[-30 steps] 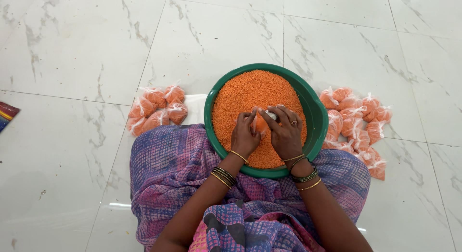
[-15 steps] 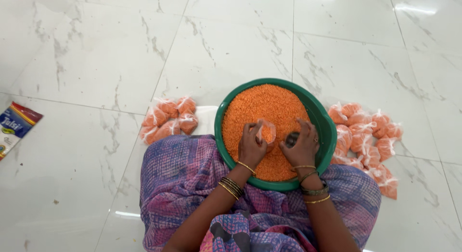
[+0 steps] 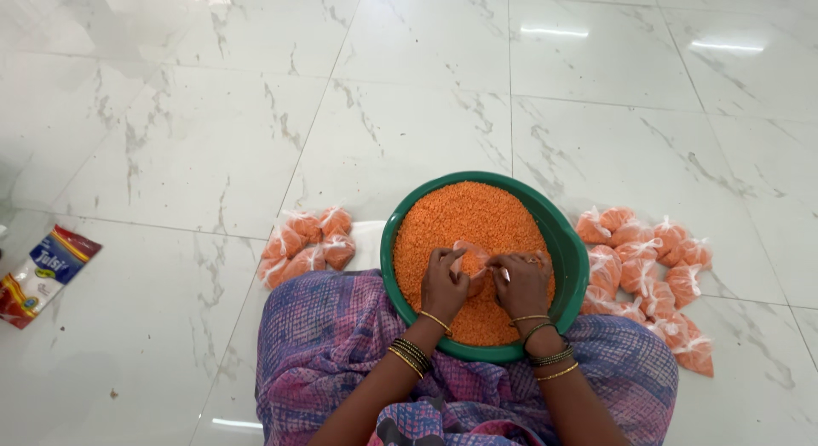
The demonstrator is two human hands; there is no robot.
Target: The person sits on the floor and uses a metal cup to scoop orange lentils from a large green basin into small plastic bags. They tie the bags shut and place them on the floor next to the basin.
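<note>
Hands (image 3: 484, 280) hide most of small bag (image 3: 470, 257).

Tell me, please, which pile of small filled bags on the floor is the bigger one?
The pile of bags on the right of the green basin is bigger: it holds many more orange-filled bags and stretches further than the small cluster on the left.

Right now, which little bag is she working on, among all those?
Find the round green plastic basin heaped with orange lentils. Above its middle, both hands, left and right, pinch a small clear plastic pouch. Unlike the tied pouches on the floor, it is held.
</note>
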